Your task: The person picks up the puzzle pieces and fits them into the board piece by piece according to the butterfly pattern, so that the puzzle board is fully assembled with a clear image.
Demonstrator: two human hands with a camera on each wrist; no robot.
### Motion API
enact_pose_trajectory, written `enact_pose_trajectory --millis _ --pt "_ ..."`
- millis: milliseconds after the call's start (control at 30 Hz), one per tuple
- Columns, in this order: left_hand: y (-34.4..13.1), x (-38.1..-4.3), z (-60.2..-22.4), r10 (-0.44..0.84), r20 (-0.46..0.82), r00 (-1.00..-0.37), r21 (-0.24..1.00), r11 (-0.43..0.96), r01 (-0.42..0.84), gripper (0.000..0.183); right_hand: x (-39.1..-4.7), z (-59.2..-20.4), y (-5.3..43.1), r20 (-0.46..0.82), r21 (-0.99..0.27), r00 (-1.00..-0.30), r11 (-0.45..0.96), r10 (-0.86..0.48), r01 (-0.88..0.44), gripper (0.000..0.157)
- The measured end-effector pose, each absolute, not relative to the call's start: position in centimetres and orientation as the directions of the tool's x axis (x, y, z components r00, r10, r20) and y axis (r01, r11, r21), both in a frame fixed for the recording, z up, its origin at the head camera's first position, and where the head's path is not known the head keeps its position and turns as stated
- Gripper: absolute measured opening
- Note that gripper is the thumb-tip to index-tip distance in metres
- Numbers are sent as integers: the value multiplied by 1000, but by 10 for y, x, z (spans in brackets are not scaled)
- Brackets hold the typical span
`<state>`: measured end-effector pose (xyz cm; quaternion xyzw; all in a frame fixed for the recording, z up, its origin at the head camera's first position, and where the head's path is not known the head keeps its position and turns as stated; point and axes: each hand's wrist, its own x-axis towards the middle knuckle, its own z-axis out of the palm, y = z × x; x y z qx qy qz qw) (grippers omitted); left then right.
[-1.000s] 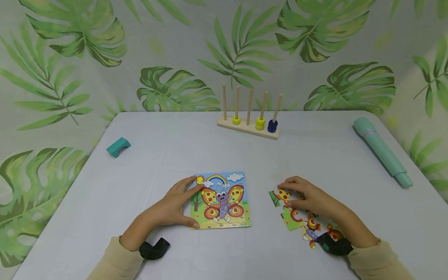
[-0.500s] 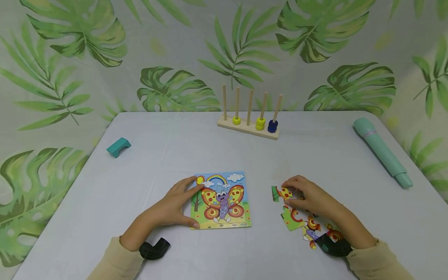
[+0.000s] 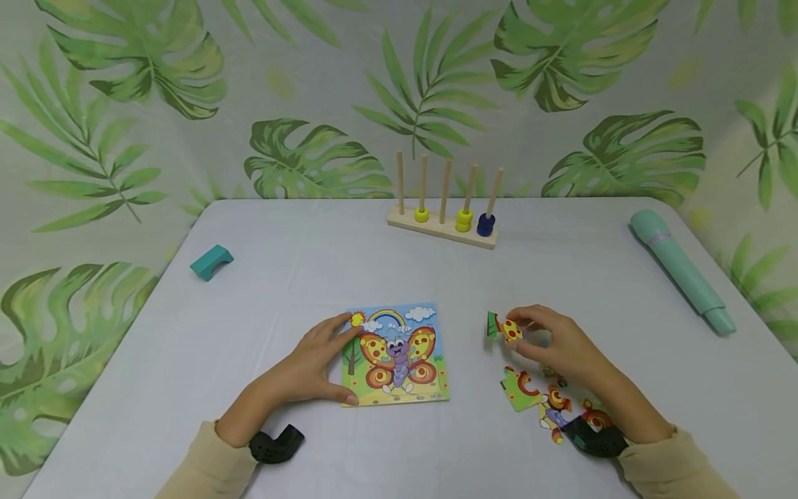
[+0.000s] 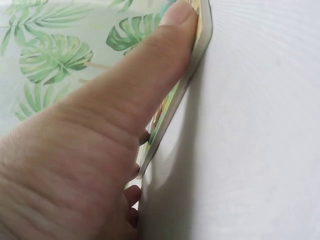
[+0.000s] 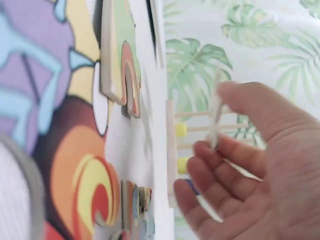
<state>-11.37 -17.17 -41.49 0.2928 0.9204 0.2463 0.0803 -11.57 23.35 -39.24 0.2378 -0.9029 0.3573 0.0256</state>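
Note:
My left hand (image 3: 309, 366) lies at the left side of a square butterfly puzzle board (image 3: 399, 395), its thumb near the lower corner and fingers on the sun and sky. The left wrist view shows the thumb resting over the board's edge (image 4: 172, 107). My right hand (image 3: 564, 346) pinches a jigsaw piece (image 3: 511, 329) with red, yellow and green print between thumb and fingertips. In the right wrist view that piece (image 5: 216, 117) is seen thin, edge-on, above the table. Below the hand lie several loose jigsaw pieces (image 3: 520, 391), partly hidden by the wrist.
A wooden peg stand (image 3: 442, 229) with yellow and dark blue beads is at the back. A teal arch block (image 3: 210, 262) lies at the far left. Along the right edge rests a mint-green microphone-shaped toy (image 3: 682, 270). A leaf-patterned cloth (image 3: 312, 159) hangs behind.
My right hand has raised the pinched jigsaw piece up off the table and tilted it. The board has shifted slightly away and to the right under my left hand.

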Motion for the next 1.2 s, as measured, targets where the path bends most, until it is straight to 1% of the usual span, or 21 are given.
enact_pose_trajectory --millis 133,233,367,467,567,633,767,933,1100,1200 --pt "-171 -114 -415 578 5 -816 497 707 504 110 -112 -384 227 261 -634 -886 624 -383 -456 39" --pt "-171 -115 -415 577 5 -817 497 708 503 110 -106 -375 217 318 -631 -866 596 -386 -497 40" --pt "-171 -115 -415 574 -3 -819 497 711 497 109 -97 -363 192 398 -630 -807 510 -435 -586 45" --pt "-171 -115 -415 574 0 -819 499 710 498 109 -91 -356 167 425 -638 -764 438 -485 -633 46" --pt "-172 -115 -415 575 3 -818 499 708 500 110 -87 -354 142 406 -659 -750 401 -522 -636 44" --pt "-172 -116 -415 578 2 -816 496 708 503 110 -87 -355 125 382 -678 -754 392 -535 -621 42" --pt "-173 -116 -415 584 9 -812 496 702 510 109 -90 -362 98 326 -700 -768 406 -552 -588 41" --pt "-173 -117 -416 595 26 -803 491 692 529 109 -99 -378 75 228 -708 -784 454 -578 -541 42" --pt "-174 -117 -417 600 25 -800 493 689 532 109 -108 -392 62 151 -647 -789 543 -596 -535 44" --pt "-174 -116 -417 600 24 -800 494 689 531 109 -113 -398 57 149 -594 -788 582 -598 -555 46"
